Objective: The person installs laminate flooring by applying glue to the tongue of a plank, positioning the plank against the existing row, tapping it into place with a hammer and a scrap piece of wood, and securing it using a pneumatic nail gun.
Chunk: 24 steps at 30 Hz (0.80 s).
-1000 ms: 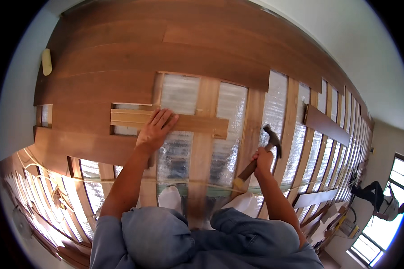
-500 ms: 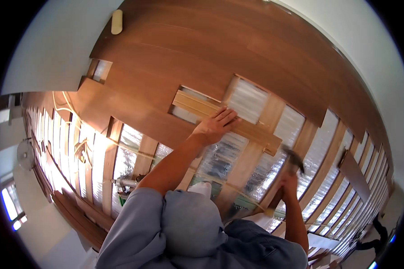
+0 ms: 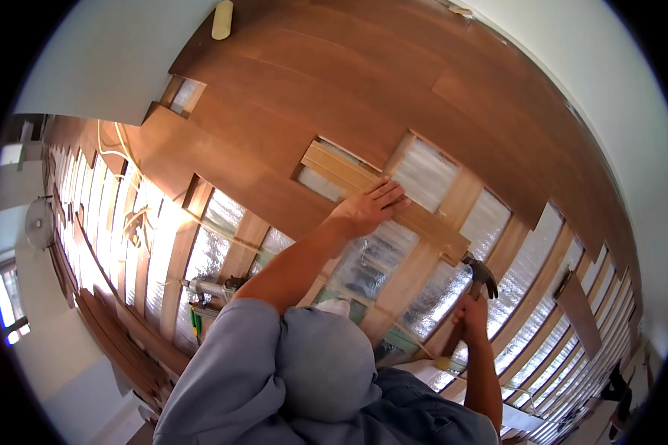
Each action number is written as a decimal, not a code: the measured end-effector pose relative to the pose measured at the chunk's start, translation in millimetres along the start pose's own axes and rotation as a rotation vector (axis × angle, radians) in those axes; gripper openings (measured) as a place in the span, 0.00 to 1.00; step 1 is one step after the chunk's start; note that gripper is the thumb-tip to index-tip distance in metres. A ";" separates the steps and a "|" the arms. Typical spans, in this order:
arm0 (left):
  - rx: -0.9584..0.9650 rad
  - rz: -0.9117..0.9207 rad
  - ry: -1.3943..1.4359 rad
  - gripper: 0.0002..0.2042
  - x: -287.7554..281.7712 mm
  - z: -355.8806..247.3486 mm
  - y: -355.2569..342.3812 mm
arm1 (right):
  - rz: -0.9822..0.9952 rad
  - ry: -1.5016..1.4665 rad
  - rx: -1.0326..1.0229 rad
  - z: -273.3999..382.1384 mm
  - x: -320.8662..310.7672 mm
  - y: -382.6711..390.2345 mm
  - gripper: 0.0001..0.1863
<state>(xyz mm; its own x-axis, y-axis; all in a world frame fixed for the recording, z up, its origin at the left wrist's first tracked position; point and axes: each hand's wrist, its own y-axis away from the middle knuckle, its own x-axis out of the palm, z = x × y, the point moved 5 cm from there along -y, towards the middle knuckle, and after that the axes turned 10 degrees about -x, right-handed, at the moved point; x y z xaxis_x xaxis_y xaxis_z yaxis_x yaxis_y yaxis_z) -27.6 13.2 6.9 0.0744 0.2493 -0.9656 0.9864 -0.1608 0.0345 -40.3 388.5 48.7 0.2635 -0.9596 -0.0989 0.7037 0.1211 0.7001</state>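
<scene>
My left hand lies with stretched fingers on a narrow light-wood board, which reaches from a gap in the brown planks across pale battens. My right hand grips a claw hammer by its handle; the hammer head is at the board's right end, touching or very close to it. Silver foil shows between the battens.
A pneumatic-looking tool lies left of me, beside stacked planks and a cream hose. A cream roll sits on the planking by the wall. A fan stands left. Part of another person shows far right.
The view has swung, so the board now runs diagonally. The hammer head has come closer to the board's right end; my left hand stays on the board.
</scene>
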 end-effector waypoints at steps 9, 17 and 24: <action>0.026 -0.101 0.058 0.29 0.0 -3.0 -10.6 | -0.261 -0.150 -0.069 -32.6 -76.3 -24.3 0.07; 0.011 -0.104 0.071 0.30 3.8 4.3 -0.8 | -0.040 -0.016 0.070 -3.7 -33.3 -10.1 0.07; 0.006 -0.068 0.016 0.31 4.5 -4.7 -12.1 | -0.055 -0.042 -0.129 -35.5 -44.7 -26.7 0.09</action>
<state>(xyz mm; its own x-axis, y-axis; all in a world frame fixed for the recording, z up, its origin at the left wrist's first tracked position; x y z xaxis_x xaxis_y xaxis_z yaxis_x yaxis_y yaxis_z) -38.5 20.8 3.4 0.0097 0.2754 -0.9613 0.9884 -0.1483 -0.0325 -47.5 437.2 9.3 0.1967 -0.9750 -0.1032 0.7959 0.0973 0.5976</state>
